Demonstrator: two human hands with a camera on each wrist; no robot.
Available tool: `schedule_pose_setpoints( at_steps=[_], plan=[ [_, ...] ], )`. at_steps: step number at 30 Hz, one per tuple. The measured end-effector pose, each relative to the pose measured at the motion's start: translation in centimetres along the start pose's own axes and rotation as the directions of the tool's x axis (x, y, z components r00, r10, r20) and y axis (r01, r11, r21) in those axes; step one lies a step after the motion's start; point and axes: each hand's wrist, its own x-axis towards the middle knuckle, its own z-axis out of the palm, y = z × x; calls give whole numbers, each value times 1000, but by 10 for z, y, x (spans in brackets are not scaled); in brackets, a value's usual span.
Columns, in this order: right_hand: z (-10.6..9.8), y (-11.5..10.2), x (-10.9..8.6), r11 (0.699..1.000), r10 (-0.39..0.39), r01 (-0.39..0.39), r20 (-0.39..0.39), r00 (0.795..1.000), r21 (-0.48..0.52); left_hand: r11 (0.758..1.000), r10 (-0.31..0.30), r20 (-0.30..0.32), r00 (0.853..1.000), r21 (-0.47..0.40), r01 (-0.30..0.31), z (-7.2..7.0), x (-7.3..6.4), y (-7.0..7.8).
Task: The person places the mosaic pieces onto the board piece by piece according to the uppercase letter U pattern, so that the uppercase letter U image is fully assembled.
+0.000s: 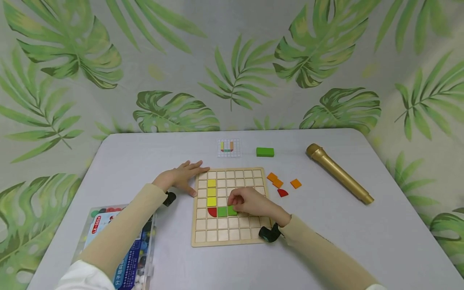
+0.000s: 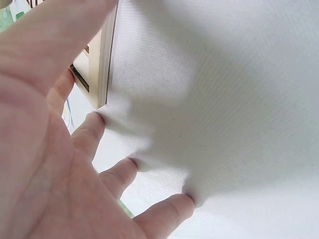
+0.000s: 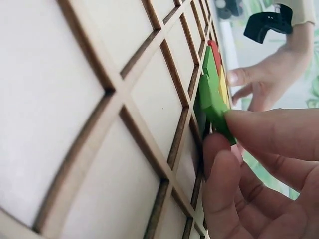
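From my remote seat I'm pinching a green tile (image 3: pixel 213 102) between the thumb and fingers of the right hand (image 1: pixel 251 201), and the left hand (image 1: pixel 181 177) is spreading its fingers at the far left corner of the wooden grid board (image 1: pixel 197 239).

The relation that is mattering most is sideways: the held tile is sitting over the board, right under the right fingertips and just right of a laid green tile (image 1: pixel 222 212). It is looking square, so it is offering no long axis – what I'm judging by is its tilt, since it is leaning against the plane of the grid. Whether its lower edge is touching the wood I cannot tell. The right hand is clearly the nearer; the left is resting well apart from the tile.

Counting, I'm seeing two green tiles, the pinched one included, and three yellow squares (image 1: pixel 212 192) running in a column above one red quarter-round (image 1: pixel 212 212). On the table, right of the board, three orange squares (image 1: pixel 296 183) are lying – two touching, one apart – near one loose red piece (image 1: pixel 282 193). Beyond the board are lying one pattern card (image 1: pixel 235 154) and one green block (image 1: pixel 265 152); one gold microphone (image 1: pixel 338 173) is lying far right, one plastic case (image 1: pixel 150 257) near left.
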Motion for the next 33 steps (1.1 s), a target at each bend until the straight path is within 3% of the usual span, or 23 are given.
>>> schedule_pose_setpoints(
  at_steps=[6,19,26,33],
  plan=[
    [2,-1,-1,996,4,-5,-19,1000,-84,1000,2,3,1000,4,-2,0,0,-1],
    [4,-4,-1,991,-9,8,-12,1000,-136,1000,5,5,1000,13,-5,0,0,-2],
    [-3,6,-3,998,7,-8,8,1000,70,1000,7,11,1000,10,-7,-2,-1,-1],
    [-26,21,-16,959,23,-19,-11,1000,283,1000,9,9,1000,2,-9,-1,0,0]
  ],
)
